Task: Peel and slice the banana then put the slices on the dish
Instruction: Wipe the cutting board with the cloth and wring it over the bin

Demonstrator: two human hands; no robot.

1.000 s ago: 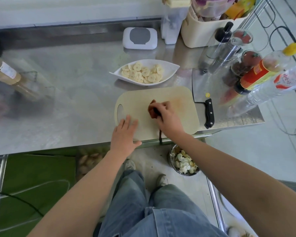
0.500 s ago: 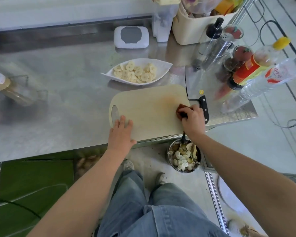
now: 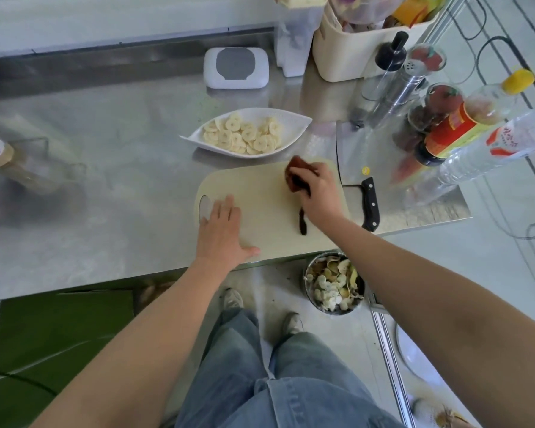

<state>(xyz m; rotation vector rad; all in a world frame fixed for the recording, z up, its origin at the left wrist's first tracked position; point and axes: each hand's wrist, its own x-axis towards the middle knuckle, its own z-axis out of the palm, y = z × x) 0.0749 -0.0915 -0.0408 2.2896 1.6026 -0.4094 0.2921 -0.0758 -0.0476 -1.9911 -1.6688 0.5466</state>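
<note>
Nearest, below the tabletop's near edge, a round metal bowl [image 3: 334, 287] on the floor holds peel and pale scraps; the right forearm hides its right rim. On the brushed steel tabletop [image 3: 121, 211], the left hand [image 3: 220, 233] lies flat, fingers straight and together. It presses the near-left corner of the beige, round-cornered cutting board [image 3: 260, 205] beside its oval handle hole, unchanged from half a second ago. The right hand [image 3: 318, 189] has moved from the board's near-right edge to its far-right corner, fingers curled around a crumpled brown cloth [image 3: 295, 174]. A dark strip trails toward the wrist; what it is, unclear. The cleaver [image 3: 369, 202], with a black riveted handle, lies just off the board's right edge, its blade hard to separate from the steel. Beyond the board's far edge, the white leaf-shaped dish [image 3: 291, 120] holds the banana slices [image 3: 244, 135], pale rounds heaped. Bottles [image 3: 464, 128] crowd the far-right corner, blurred.
</note>
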